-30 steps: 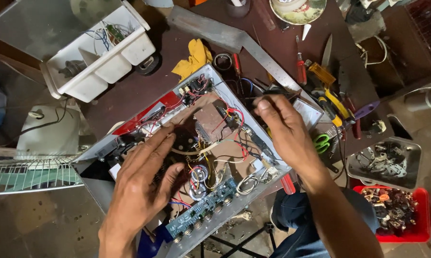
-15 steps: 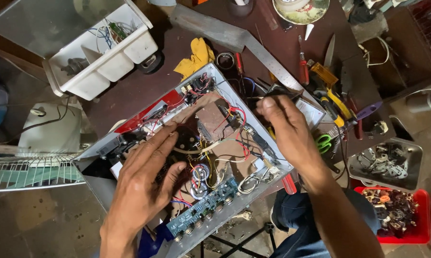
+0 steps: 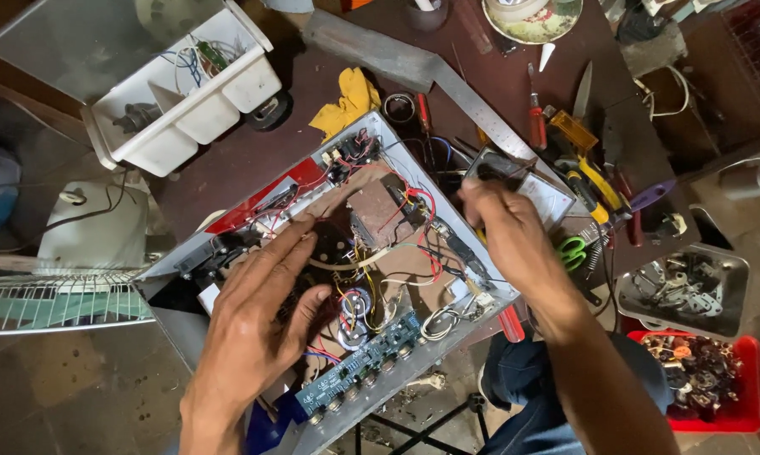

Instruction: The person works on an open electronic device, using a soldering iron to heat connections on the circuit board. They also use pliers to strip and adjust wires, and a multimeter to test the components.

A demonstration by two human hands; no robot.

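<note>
An opened electronic unit in a grey metal case (image 3: 481,244) lies tilted on the dark workbench, full of red, yellow and black wires, a brown transformer block (image 3: 378,211) and a blue circuit board (image 3: 359,368) with knobs along its near edge. My left hand (image 3: 257,316) lies flat inside the case, fingers spread over the dark parts at its left middle. My right hand (image 3: 510,240) rests on the case's right wall, fingertips curled near a white meter (image 3: 540,190); whether it pinches anything is hidden.
A white compartment box (image 3: 194,105) with wires stands at the back left, a yellow rag (image 3: 346,101) behind the case. Screwdrivers, pliers, a knife and green-handled scissors (image 3: 572,248) crowd the right. A grey tray (image 3: 683,286) and red tray (image 3: 717,371) of parts sit lower right. A wire fan guard (image 3: 51,303) lies left.
My right hand has shifted slightly up and right along the case's wall toward the meter. My left hand has stayed flat inside the case, fingers spreading a little.
</note>
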